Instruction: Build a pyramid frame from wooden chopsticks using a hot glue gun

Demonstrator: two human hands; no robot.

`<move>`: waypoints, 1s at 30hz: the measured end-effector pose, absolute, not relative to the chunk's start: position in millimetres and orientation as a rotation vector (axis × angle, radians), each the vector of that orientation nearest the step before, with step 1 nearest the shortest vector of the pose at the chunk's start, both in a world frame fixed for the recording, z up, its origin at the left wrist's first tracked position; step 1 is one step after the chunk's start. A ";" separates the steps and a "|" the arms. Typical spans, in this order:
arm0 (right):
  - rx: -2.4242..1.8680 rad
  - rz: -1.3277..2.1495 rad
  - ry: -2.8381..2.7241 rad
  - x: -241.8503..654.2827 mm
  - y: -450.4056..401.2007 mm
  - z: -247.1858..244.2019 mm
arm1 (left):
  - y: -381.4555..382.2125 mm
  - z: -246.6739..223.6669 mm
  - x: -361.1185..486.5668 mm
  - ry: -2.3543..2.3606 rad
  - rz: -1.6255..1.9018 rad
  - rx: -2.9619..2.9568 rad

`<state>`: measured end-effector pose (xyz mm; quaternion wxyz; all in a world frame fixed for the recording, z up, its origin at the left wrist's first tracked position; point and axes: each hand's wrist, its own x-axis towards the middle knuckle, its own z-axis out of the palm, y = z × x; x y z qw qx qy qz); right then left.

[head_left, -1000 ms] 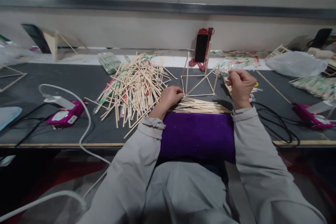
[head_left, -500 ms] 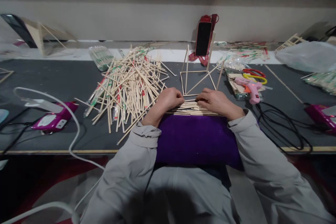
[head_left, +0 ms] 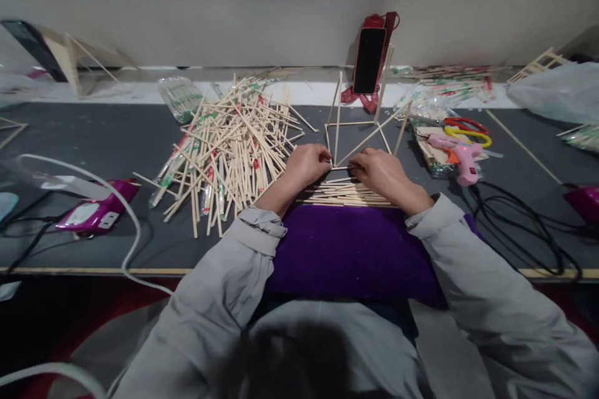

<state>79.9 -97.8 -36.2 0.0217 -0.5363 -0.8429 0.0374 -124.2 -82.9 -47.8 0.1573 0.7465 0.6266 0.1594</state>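
Note:
My left hand (head_left: 306, 164) and my right hand (head_left: 377, 171) are both closed in a pinch, with a thin wooden stick (head_left: 341, 168) spanning the gap between their fingertips. The stick lies level at the near side of an open stick frame (head_left: 353, 123) with uprights and a diagonal; whether it is joined to the frame, I cannot tell. Just below the hands, a row of loose wooden sticks (head_left: 346, 194) rests along the far edge of a purple cloth pad (head_left: 350, 249). A large heap of wooden sticks (head_left: 238, 149) lies left of my left hand.
Right of the frame sit a pink glue gun (head_left: 461, 153) and scissors (head_left: 468, 131) with red and yellow handles. A black cable (head_left: 519, 218) coils below them. A phone (head_left: 369, 61) stands behind the frame. At left are a purple power strip (head_left: 96, 209) and white cable (head_left: 133, 218).
Both hands have moved a little away from me, from the row of loose sticks up to the frame's near side, with a stick now between their fingertips. The camera view has shifted slightly.

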 end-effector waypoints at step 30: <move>-1.518 0.512 -2.288 75.8 -70.8 -58.7 | -92.3 -52.1 -117.8 1.827 0.475 2.089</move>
